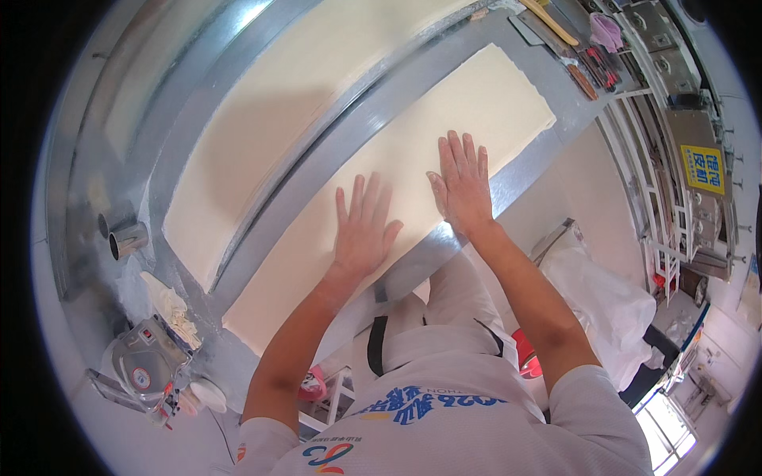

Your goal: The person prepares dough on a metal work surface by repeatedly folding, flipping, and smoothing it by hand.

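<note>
A long, pale sheet of dough (pixel 413 151) lies flat on the metal worktable in front of me. My left hand (pixel 363 226) rests flat on its near part, fingers spread and dusted with flour. Farther right, my right hand (pixel 462 182) also lies palm down on the dough close to its near edge, its fingers spread. Neither hand holds anything. Beyond a metal ridge, a second wide dough sheet (pixel 278 135) is spread out, with a shadow across it.
A metal cup (pixel 128 240) lies on its side at the left, above dough scraps (pixel 171 309) and a grey machine (pixel 143 361). Knives and other tools (pixel 548 32) lie at the far right. A white rack (pixel 647 174) and a white plastic bag (pixel 591 285) stand right.
</note>
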`<move>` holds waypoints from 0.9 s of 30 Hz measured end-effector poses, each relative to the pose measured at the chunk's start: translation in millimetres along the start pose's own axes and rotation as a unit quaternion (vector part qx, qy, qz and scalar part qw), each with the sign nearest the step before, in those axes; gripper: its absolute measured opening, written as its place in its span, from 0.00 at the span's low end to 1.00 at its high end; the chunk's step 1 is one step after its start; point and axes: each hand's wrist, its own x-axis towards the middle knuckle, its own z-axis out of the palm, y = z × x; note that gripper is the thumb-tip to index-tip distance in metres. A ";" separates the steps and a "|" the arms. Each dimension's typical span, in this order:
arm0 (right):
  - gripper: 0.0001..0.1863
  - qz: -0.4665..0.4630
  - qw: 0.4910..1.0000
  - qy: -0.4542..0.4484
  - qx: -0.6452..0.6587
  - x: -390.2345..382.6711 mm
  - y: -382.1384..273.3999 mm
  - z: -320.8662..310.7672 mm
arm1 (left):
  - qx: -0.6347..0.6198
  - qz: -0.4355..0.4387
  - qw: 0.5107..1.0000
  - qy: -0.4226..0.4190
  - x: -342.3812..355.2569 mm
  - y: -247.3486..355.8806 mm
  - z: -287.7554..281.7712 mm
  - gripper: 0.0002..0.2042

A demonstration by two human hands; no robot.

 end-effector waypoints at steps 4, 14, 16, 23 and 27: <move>0.40 0.066 0.997 -0.031 0.003 40.0 67.3 -13.8 | -0.008 -0.078 0.997 0.019 60.5 12.1 5.2 0.40; 0.29 0.000 0.975 0.104 0.195 151.0 164.5 -64.9 | -0.023 -0.158 0.979 0.128 137.9 27.4 -4.5 0.34; 0.27 -0.022 0.961 0.110 0.251 217.1 167.7 -77.9 | -0.045 -0.137 0.967 0.212 174.7 13.1 -25.4 0.27; 0.32 -0.007 0.942 0.168 0.291 400.2 200.6 -65.2 | -0.123 -0.128 0.940 0.293 339.9 3.3 -62.8 0.12; 0.34 0.042 0.882 0.065 0.464 420.3 211.3 -62.0 | -0.181 -0.127 0.938 0.268 424.3 19.0 -63.4 0.10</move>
